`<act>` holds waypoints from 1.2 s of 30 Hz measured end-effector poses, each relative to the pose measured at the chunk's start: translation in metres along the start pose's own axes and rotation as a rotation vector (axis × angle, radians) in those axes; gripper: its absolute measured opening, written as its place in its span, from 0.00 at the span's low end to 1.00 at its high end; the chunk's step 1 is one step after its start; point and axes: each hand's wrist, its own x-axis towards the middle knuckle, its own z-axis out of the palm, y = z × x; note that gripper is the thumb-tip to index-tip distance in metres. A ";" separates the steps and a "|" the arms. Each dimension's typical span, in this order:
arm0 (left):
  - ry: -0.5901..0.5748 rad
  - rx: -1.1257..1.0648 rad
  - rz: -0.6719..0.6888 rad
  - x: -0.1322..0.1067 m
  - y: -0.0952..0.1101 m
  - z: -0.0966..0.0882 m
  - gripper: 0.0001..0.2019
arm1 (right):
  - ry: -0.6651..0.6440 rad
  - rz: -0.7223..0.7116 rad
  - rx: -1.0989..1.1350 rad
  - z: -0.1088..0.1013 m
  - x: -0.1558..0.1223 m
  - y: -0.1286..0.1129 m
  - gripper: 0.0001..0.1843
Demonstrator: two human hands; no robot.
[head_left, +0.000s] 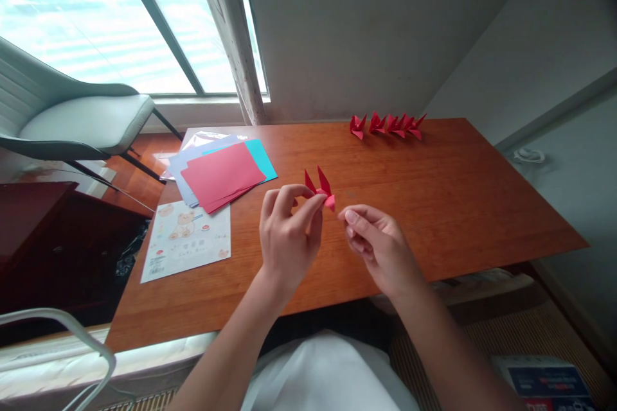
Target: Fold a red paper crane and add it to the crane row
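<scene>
My left hand (288, 236) pinches a small folded red paper figure (320, 188) above the wooden table (463, 205), thumb and fingers closed on its base. Two pointed flaps stick up from the figure. My right hand (376, 243) is just to the right of it, fingers curled together in a loose pinch with the thumb tip close to the figure's lower corner. Whether it touches the paper is unclear.
A row of several finished red paper figures (388, 124) stands at the table's far edge. A stack of coloured paper sheets (222, 173) with red on top lies at left, above a printed sheet with a bear picture (187, 239). A grey chair (81, 119) sits by the window.
</scene>
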 end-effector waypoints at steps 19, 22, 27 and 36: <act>0.070 0.146 0.318 -0.011 -0.014 0.004 0.14 | -0.090 0.255 0.385 0.000 -0.001 -0.010 0.09; 0.009 0.061 0.274 -0.008 -0.012 0.003 0.13 | -0.069 0.145 0.296 0.001 0.003 -0.003 0.08; -0.110 -0.170 0.121 0.000 -0.006 0.002 0.08 | -0.059 -0.078 0.141 0.001 0.007 0.008 0.05; -0.267 -0.316 0.077 0.007 -0.008 -0.009 0.09 | -0.083 -0.438 -0.212 -0.006 0.002 0.011 0.10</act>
